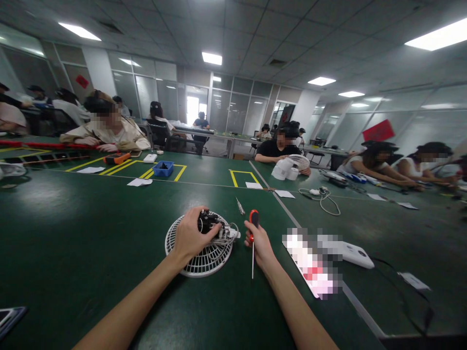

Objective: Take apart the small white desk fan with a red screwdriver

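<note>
A round white fan grille (pixel 204 260) lies flat on the green table, with a black motor (pixel 207 222) and white wiring at its centre. My left hand (pixel 190 237) rests on the grille, fingers curled round the black motor. My right hand (pixel 260 243) is closed on a screwdriver (pixel 253 243) with a red and black handle; its metal shaft points down toward me, the tip near the tabletop. A second small screwdriver (pixel 240 206) lies on the table just beyond the fan.
A white power strip (pixel 355 254) and a blurred card lie to the right. Cables (pixel 324 197), paper slips, a blue tray (pixel 163 168) and yellow tape marks sit farther off. Several other people work at the far side and the right side of the tables.
</note>
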{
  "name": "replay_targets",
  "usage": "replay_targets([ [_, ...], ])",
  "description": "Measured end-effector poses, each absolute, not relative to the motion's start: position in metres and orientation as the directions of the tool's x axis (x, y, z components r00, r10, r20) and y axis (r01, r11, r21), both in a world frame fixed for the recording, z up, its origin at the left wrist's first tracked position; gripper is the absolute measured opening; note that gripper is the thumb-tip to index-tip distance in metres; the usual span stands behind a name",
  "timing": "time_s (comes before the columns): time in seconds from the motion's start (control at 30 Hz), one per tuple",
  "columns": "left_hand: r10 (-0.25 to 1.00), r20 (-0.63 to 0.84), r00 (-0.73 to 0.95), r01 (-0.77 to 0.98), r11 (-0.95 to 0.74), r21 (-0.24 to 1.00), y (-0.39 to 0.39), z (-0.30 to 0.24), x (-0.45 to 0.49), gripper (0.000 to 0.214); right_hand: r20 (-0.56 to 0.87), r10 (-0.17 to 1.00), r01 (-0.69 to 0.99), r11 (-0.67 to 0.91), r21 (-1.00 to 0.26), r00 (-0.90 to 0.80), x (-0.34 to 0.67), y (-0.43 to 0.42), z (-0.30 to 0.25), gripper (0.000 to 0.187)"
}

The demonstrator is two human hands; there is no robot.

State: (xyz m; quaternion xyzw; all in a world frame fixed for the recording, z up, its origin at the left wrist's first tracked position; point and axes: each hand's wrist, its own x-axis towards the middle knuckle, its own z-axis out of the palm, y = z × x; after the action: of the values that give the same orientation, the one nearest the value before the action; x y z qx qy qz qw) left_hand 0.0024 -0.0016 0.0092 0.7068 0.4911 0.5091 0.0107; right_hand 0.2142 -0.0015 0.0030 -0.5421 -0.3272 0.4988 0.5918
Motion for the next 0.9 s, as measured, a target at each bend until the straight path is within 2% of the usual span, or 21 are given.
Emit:
replay_targets([
  [0.07,0.705,0.71,-0.005,0.681,-0.517,0.518,-0.002,0.009,0.002,0.044,-0.006,0.943,0.09,-0.038,-0.995,0.334,0.211,-0.002,-0.001,0.026],
  [0.13,0.704,0.71,-0.006,0.674,-0.521,0.523,-0.002,0.009,0.002,0.044,0.132,0.932,0.385,-0.009,-0.923,0.338,0.209,-0.004,-0.005,0.018],
  [0.2,0.71,0.704,-0.009,0.668,-0.519,0.533,-0.002,0.009,0.002,0.045,0.203,0.927,0.575,-0.017,-0.818,0.315,0.21,-0.004,-0.006,0.018],
  [0.27,0.719,0.695,-0.022,0.668,-0.506,0.545,-0.001,0.009,0.002,0.047,0.24,0.923,0.688,-0.036,-0.725,0.302,0.213,-0.003,-0.008,0.023],
  [0.47,0.732,0.681,-0.03,0.673,-0.489,0.555,-0.001,0.008,0.002,0.054,0.286,0.91,0.835,-0.107,-0.54,0.302,0.223,0.004,-0.01,0.04],
  [0.67,0.726,0.687,0.001,0.683,-0.502,0.53,-0.001,0.008,0.0,0.052,0.224,0.934,0.908,-0.182,-0.378,0.28,0.221,0.009,-0.016,0.04],
  [0.9,0.734,0.678,0.043,0.683,-0.517,0.516,0.0,0.008,0.001,0.045,0.243,0.946,0.944,-0.139,-0.299,0.216,0.219,0.006,-0.021,0.05],
])
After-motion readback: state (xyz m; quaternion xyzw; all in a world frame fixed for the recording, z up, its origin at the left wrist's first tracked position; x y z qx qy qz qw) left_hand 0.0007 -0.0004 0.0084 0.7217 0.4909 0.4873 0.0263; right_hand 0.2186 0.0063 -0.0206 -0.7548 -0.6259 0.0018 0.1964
